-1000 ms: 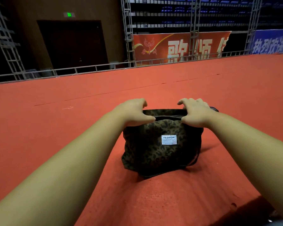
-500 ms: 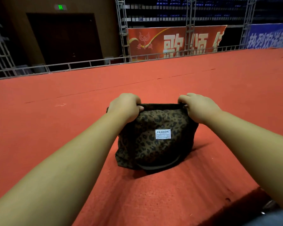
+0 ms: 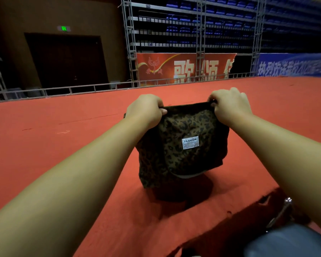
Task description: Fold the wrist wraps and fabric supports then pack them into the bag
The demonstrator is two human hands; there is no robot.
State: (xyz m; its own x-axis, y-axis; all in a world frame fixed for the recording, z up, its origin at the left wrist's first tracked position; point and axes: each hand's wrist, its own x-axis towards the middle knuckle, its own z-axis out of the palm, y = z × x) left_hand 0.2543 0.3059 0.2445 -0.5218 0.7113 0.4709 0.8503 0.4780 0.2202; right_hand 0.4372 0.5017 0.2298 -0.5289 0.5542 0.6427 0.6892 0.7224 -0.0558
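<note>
A leopard-print fabric bag (image 3: 176, 151) with a white FASHION label stands on the red carpeted stage floor (image 3: 63, 145). My left hand (image 3: 146, 110) grips the left end of the bag's top edge. At the right end of that edge my right hand (image 3: 230, 104) grips the fabric. The top edge is stretched tight between both hands and held raised, with the bag's bottom touching the carpet. No wrist wraps or fabric supports are visible; the inside of the bag is hidden.
The stage's front edge (image 3: 230, 219) drops off at the lower right, beside my knee (image 3: 285, 242). A metal rail (image 3: 82, 88) runs along the far edge, with truss towers, banners and blue seating behind.
Both hands have lifted the bag's top edge and drawn it taut, so the bag stands taller. My hands have spread slightly apart.
</note>
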